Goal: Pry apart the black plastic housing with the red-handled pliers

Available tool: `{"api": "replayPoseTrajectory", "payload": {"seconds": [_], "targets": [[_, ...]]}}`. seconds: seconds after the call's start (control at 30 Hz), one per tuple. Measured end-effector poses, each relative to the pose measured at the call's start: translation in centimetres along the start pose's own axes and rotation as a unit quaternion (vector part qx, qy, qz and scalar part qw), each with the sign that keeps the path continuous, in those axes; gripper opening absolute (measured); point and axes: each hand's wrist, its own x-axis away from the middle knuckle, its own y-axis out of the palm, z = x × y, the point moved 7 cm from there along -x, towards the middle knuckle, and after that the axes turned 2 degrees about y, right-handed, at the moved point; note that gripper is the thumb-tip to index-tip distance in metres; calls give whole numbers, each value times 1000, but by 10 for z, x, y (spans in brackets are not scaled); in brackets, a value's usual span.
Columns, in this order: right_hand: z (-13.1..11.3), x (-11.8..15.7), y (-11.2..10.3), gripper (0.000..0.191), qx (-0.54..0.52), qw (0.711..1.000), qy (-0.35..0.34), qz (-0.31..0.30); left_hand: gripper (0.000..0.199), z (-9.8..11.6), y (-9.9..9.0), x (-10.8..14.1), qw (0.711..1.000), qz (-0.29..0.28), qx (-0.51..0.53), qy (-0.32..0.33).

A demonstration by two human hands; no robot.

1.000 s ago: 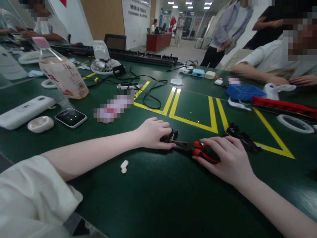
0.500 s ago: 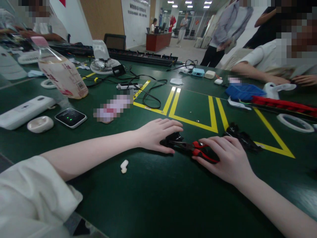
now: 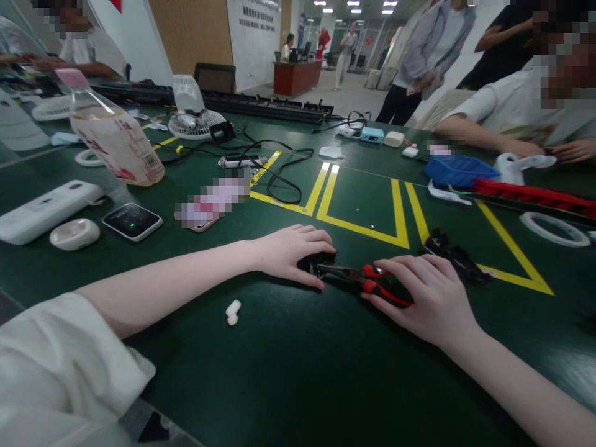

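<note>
My left hand [image 3: 298, 253] is closed around a small black part [image 3: 315, 263], its thumb below and its fingers above; much of the part is hidden by the hand. Needle-nose pliers [image 3: 367, 278] with red and black handles are gripped in my right hand [image 3: 431, 295]. Their jaws point left and reach the black part's right side; whether they pinch it I cannot tell. Just beyond my right hand, a black jagged-edged piece [image 3: 454, 256] lies on the green table [image 3: 298, 372].
Two small white pieces [image 3: 233, 311] lie nearer me. To the left are a bottle [image 3: 114, 133], a white power bank [image 3: 49, 208] and a black-screened device [image 3: 132, 221]. A black cable [image 3: 291, 149] loops behind my hands. A blue tray [image 3: 459, 171] and a tape roll [image 3: 554, 230] sit right.
My left hand has shifted slightly left with the black part, and its fingers curl in more. The pliers and my right hand have stayed nearly still.
</note>
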Motion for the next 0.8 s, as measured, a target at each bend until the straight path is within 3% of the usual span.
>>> {"api": "replayPoseTrajectory", "payload": {"seconds": [0.37,0.53,0.8], "targets": [[5,1,1,43,-37,999,18,5,66,-1,-1,-1,999,24,14,-20],[5,2,-1,45,-48,999,19,18,79,-1,-2,0,999,34,10,-29],[1,2,-5,44,-18,1000,3,25,75,-3,-1,0,999,27,17,-24]]}}
